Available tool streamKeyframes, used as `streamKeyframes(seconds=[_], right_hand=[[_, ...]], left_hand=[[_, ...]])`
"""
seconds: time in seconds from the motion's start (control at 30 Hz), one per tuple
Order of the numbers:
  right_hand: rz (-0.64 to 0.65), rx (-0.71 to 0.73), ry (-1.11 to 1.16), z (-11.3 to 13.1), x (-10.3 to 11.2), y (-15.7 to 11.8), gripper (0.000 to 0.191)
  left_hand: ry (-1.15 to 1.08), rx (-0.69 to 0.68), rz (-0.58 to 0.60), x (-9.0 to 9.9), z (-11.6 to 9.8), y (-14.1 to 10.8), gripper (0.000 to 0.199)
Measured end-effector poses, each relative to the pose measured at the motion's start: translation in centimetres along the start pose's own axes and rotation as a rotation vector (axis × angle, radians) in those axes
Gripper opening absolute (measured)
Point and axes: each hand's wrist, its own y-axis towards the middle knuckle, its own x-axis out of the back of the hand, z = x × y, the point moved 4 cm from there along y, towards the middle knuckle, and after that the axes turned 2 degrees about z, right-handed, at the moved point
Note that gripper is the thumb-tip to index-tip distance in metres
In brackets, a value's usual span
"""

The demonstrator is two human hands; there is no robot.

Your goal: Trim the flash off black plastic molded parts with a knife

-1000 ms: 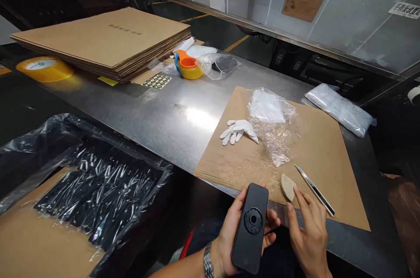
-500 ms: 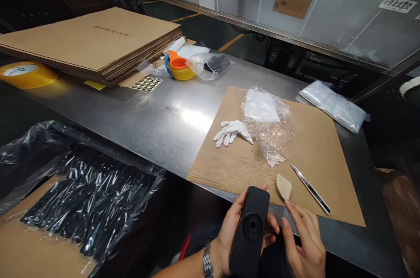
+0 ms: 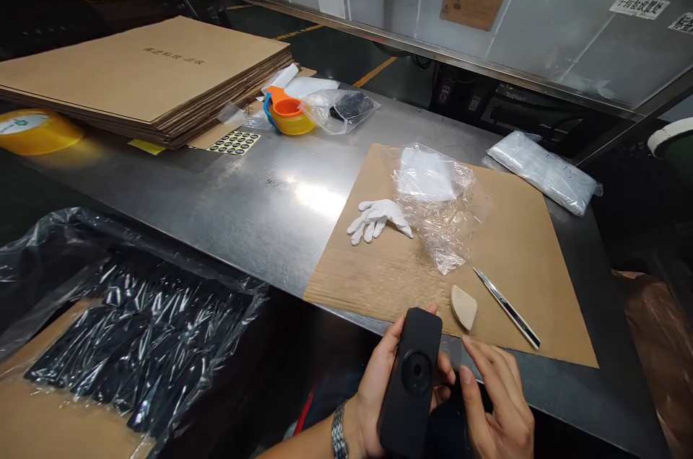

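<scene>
My left hand (image 3: 373,394) is wrapped round a black oblong device (image 3: 408,387) with a round recessed lens-like part on its face, tilted slightly to the right. Just right of the device, my right hand (image 3: 498,398) has thumb and forefinger close together at a small greyish, see-through piece of film (image 3: 451,352). Where the film meets the fingers is hard to make out. Beyond the fingertips, a beige wedge-shaped pad (image 3: 464,307) lies on the cardboard sheet (image 3: 520,228). A slim silver and black utility knife (image 3: 507,308) rests to its right.
On the cardboard lie a white glove (image 3: 380,219) and a crumpled clear bag (image 3: 441,228). Further left are an orange tape dispenser (image 3: 289,112), a sticker sheet (image 3: 234,143), stacked flat cardboard (image 3: 146,69) and yellow tape (image 3: 40,133). A box lined with plastic (image 3: 146,329) stands lower left.
The whole view has shifted slightly, so the bench things appear a little further left. Both hands keep nearly the same pose, and the device stays in my left hand.
</scene>
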Motion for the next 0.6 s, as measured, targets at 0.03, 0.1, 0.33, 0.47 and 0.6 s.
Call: streamKeyframes(seconds=[0.03, 0.1, 0.33, 0.47, 0.6], right_hand=[[0.006, 0.002, 0.004, 0.2, 0.0, 0.0, 0.042], [0.011, 0.012, 0.016, 0.6, 0.1, 0.0, 0.043], [-0.018, -0.018, 0.086, 1.3, -0.2, -0.4, 0.044], [0.049, -0.278, 0.249, 0.8, -1.8, -2.3, 0.056], [0.197, -0.532, 0.613, -0.4, -2.4, -3.6, 0.081]], left_hand=[[-0.001, 0.009, -0.016, 0.1, 0.0, 0.0, 0.052], [-0.009, 0.021, -0.038, 0.3, 0.1, 0.0, 0.047], [-0.021, 0.006, -0.050, 0.2, -0.1, -0.1, 0.041], [0.044, -0.119, -0.169, -0.5, 0.1, -0.3, 0.049], [0.320, -0.286, -0.199, -0.8, 0.7, -0.1, 0.074]])
